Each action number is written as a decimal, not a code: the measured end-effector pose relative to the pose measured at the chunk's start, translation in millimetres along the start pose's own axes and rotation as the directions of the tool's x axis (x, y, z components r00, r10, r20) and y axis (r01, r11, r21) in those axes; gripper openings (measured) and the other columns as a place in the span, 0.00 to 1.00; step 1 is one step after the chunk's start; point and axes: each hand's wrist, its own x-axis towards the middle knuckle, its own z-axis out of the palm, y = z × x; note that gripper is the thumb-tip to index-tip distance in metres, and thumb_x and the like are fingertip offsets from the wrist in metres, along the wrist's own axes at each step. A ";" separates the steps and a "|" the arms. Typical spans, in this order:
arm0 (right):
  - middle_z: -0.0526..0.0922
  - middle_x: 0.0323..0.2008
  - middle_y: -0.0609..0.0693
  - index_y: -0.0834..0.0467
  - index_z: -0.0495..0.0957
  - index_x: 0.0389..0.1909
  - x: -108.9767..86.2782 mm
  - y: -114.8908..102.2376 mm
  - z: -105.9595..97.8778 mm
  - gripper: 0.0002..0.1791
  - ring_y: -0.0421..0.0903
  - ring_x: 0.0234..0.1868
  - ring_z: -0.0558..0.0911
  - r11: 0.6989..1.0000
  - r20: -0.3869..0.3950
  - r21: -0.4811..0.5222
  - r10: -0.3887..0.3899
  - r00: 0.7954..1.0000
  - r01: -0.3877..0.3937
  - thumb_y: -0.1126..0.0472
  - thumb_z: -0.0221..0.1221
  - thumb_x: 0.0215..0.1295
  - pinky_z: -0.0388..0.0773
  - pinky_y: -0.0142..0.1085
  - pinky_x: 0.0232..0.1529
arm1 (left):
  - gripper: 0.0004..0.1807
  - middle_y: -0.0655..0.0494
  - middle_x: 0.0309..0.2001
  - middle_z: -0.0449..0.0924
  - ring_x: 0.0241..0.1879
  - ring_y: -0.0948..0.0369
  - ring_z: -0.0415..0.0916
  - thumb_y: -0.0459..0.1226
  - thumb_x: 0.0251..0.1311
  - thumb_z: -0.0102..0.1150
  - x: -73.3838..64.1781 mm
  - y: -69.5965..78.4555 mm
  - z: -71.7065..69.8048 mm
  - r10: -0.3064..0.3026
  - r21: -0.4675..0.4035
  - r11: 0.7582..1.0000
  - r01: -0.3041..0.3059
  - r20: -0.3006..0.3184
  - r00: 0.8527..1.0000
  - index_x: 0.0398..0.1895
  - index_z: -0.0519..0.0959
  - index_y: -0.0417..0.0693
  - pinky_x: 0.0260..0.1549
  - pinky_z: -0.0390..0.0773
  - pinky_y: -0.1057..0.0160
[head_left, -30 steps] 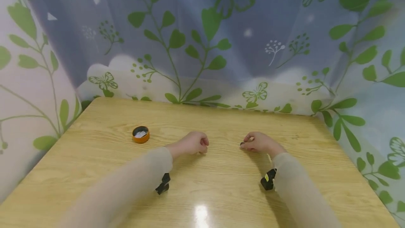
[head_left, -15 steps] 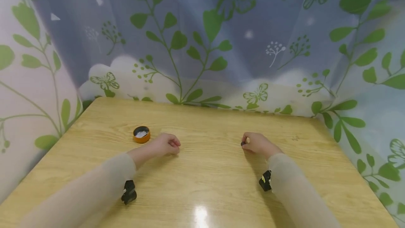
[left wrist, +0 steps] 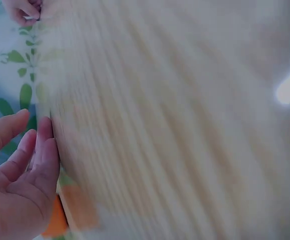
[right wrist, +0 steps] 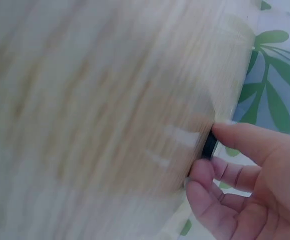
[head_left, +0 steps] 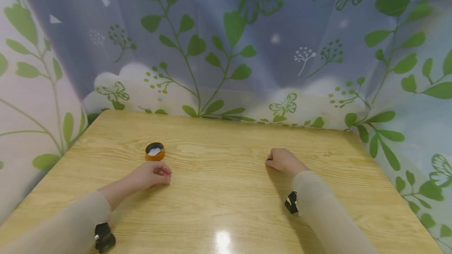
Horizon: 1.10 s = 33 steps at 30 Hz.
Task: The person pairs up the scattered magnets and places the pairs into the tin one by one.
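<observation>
In the head view my left hand [head_left: 153, 175] is low over the table, just in front of a round orange container [head_left: 152, 157]. Its fingers curl loosely, and the left wrist view shows nothing between thumb and fingers [left wrist: 43, 150]. The container has a dark inside with white pieces in it; its orange side [left wrist: 58, 220] shows behind the left hand. My right hand [head_left: 285, 160] is at the right of the table, its thumb and fingertips pinching a small black piece [right wrist: 210, 146]. Fingers cover part of this piece, so its kind cannot be told.
The wooden table [head_left: 215, 191] has a bright light reflection near its front. A leaf-patterned cloth [head_left: 219, 69] hangs behind it and at both sides. Each sleeve carries a small black wrist camera [head_left: 104, 238].
My left hand has moved from mid-table leftward and nearer to me, arriving in front of the orange container. The right hand stays nearly in place with the black piece.
</observation>
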 end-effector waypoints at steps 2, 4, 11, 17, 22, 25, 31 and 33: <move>0.66 0.21 0.48 0.59 0.65 0.24 0.6 -2.5 1.1 0.13 0.44 0.23 0.65 1.000 -0.004 -0.009 -0.009 1.000 0.009 0.59 0.56 0.64 0.63 0.36 0.27 | 0.15 0.54 0.31 0.76 0.32 0.61 0.73 0.35 0.55 0.64 -9.2 -6.9 -10.8 -0.025 0.009 1.000 0.025 -0.001 1.000 0.40 0.76 0.33 0.30 0.76 0.65; 0.63 0.20 0.48 0.58 0.63 0.22 -0.2 -3.7 2.6 0.14 0.44 0.22 0.63 1.000 -0.004 0.000 -0.006 1.000 0.006 0.60 0.56 0.64 0.61 0.35 0.26 | 0.15 0.54 0.31 0.77 0.32 0.61 0.74 0.35 0.55 0.63 -16.9 -13.2 -22.1 -0.069 0.028 0.997 0.070 -0.026 0.997 0.41 0.75 0.32 0.31 0.77 0.64; 0.62 0.19 0.49 0.57 0.62 0.20 -7.4 -2.8 2.5 0.15 0.44 0.21 0.63 1.000 -0.007 0.003 0.005 1.000 -0.005 0.65 0.57 0.62 0.61 0.35 0.25 | 0.24 0.44 0.39 0.79 0.37 0.57 0.76 0.38 0.55 0.63 -21.6 -28.4 -53.1 -0.202 0.076 0.974 0.211 -0.116 0.972 0.47 0.71 0.26 0.36 0.77 0.59; 0.71 0.24 0.50 0.63 0.70 0.26 -11.9 2.0 -1.4 0.09 0.46 0.26 0.69 1.000 -0.016 0.022 -0.008 1.000 0.008 0.64 0.59 0.60 0.69 0.39 0.30 | 0.42 0.41 0.44 0.71 0.42 0.52 0.69 0.44 0.51 0.68 1.1 -29.9 -60.5 -0.209 0.133 0.966 0.221 -0.098 0.973 0.61 0.61 0.27 0.38 0.71 0.58; 0.71 0.24 0.50 0.64 0.70 0.26 -14.6 15.5 -4.7 0.08 0.46 0.25 0.69 1.000 -0.041 0.015 -0.002 0.999 0.003 0.65 0.58 0.59 0.68 0.39 0.29 | 0.49 0.34 0.55 0.65 0.54 0.45 0.64 0.47 0.49 0.70 28.6 -26.8 -60.2 -0.169 0.142 0.975 0.173 -0.039 0.985 0.66 0.54 0.30 0.52 0.66 0.48; 0.70 0.23 0.51 0.63 0.70 0.25 -16.8 26.2 -5.3 0.08 0.46 0.24 0.67 1.000 -0.056 -0.011 -0.002 0.998 0.002 0.65 0.57 0.60 0.66 0.38 0.28 | 0.48 0.30 0.59 0.62 0.57 0.42 0.62 0.45 0.50 0.69 41.4 -24.5 -59.5 -0.141 0.119 0.983 0.142 -0.013 0.990 0.66 0.53 0.30 0.56 0.61 0.45; 0.78 0.29 0.55 0.68 0.76 0.33 -20.8 42.3 -8.1 0.08 0.48 0.29 0.74 1.000 -0.050 0.010 0.014 0.999 -0.014 0.65 0.58 0.60 0.73 0.43 0.33 | 0.42 0.34 0.57 0.65 0.56 0.45 0.64 0.42 0.52 0.68 47.3 -22.0 -64.3 -0.121 0.078 0.990 0.121 -0.008 0.993 0.63 0.57 0.33 0.56 0.61 0.47; 0.79 0.32 0.58 0.69 0.76 0.35 -20.7 44.4 -9.2 0.09 0.50 0.32 0.77 1.000 -0.064 0.021 0.004 0.998 -0.003 0.65 0.58 0.60 0.74 0.45 0.35 | 0.41 0.34 0.57 0.65 0.56 0.45 0.64 0.41 0.52 0.68 44.8 -21.3 -67.9 -0.102 0.065 0.993 0.102 -0.001 0.995 0.63 0.57 0.32 0.57 0.60 0.46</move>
